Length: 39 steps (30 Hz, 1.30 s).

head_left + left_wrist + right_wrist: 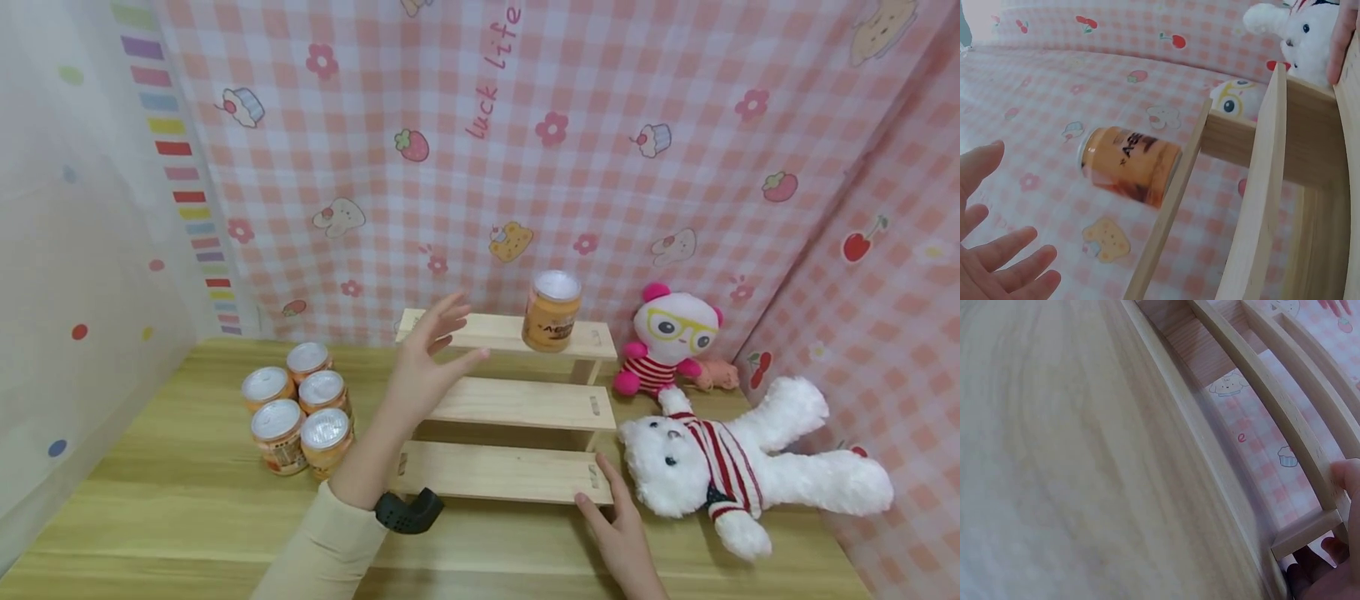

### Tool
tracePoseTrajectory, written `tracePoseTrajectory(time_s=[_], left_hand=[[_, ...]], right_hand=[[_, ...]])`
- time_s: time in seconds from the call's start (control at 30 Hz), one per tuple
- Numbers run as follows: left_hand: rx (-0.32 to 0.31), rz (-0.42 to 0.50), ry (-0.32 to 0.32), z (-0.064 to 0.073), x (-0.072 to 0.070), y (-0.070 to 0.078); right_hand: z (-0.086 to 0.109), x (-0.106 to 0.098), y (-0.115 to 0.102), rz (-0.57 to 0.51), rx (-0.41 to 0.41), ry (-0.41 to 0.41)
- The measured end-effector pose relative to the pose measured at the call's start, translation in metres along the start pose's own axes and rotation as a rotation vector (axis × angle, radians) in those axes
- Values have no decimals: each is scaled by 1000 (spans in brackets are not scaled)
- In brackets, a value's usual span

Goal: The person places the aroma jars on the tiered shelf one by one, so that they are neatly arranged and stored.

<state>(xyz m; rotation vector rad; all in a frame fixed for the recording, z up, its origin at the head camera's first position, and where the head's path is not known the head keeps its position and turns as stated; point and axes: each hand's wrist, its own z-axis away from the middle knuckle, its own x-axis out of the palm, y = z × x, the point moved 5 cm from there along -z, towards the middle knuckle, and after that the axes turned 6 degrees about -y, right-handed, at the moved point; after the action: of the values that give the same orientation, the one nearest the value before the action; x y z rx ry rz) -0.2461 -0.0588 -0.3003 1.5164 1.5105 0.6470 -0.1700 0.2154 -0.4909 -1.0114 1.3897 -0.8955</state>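
Observation:
A three-tier wooden step shelf (510, 473) stands on the table. One orange can (552, 312) with a silver lid is upright on its top tier, toward the right end. My left hand (423, 367) hovers over the shelf's left part, fingers spread and holding nothing; the left wrist view shows a gap between this hand (1004, 262) and the can (1132, 164). My right hand (618, 529) grips the front right corner of the shelf. In the right wrist view its thumb lies on the board's edge, with fingers curled round the end.
Several similar cans (276, 419) stand grouped on the table left of the shelf. To the right lie a white plush bear (675, 467) in a striped shirt and a panda plush (675, 329) with yellow glasses. A checked cloth (465, 192) hangs behind.

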Motion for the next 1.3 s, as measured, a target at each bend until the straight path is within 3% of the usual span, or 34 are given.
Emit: tracePoseTrajectory(time_s=[0.23, 0.43, 0.77, 1.03, 1.3], left_hand=[[-35, -80, 59, 30, -33, -1], [-48, -152, 101, 57, -64, -8], [-126, -212, 198, 97, -111, -25], [-138, -274, 286, 123, -141, -45], [-242, -353, 295, 146, -164, -65]], right_hand=[[0, 0, 0, -18, -9, -1], [0, 0, 2, -7, 9, 7], [0, 1, 1, -12, 9, -1], [1, 0, 1, -14, 17, -5], [0, 1, 0, -26, 13, -10]])
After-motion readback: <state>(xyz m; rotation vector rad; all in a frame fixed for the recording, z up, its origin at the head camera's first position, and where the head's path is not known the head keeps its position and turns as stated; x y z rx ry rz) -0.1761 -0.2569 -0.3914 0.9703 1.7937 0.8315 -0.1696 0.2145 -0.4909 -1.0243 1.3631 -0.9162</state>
